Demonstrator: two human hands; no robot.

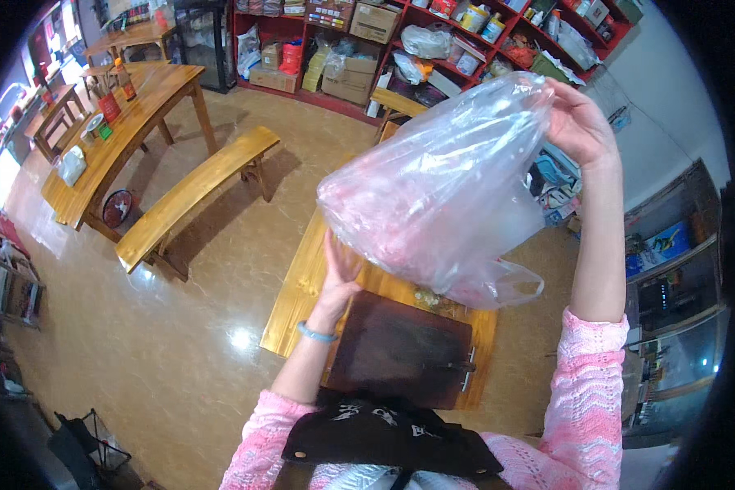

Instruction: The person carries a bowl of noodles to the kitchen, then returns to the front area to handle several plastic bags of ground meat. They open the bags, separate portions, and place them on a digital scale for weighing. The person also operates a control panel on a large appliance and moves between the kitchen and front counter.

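A clear plastic carrier bag point(441, 184) with pink contents hangs tilted before me, its upper end pinched in my right hand point(579, 122). What the pink contents are cannot be made out through the film. A loose handle loop droops at the bag's lower right. Below the bag's left end is my left hand point(339, 269), palm up with thumb and fingers apart; whether it touches the film is unclear. Beneath both lies a dark brown rectangular board or case point(401, 349) with a metal handle, on a wooden table point(294, 306).
To the left stand a wooden bench point(202, 190) and a long wooden table point(159, 82) bearing a sauce bottle point(124, 79) and a white plastic bag point(71, 165). Red shelves point(389, 43) packed with boxes and bags line the back. A folding chair point(82, 441) sits at lower left.
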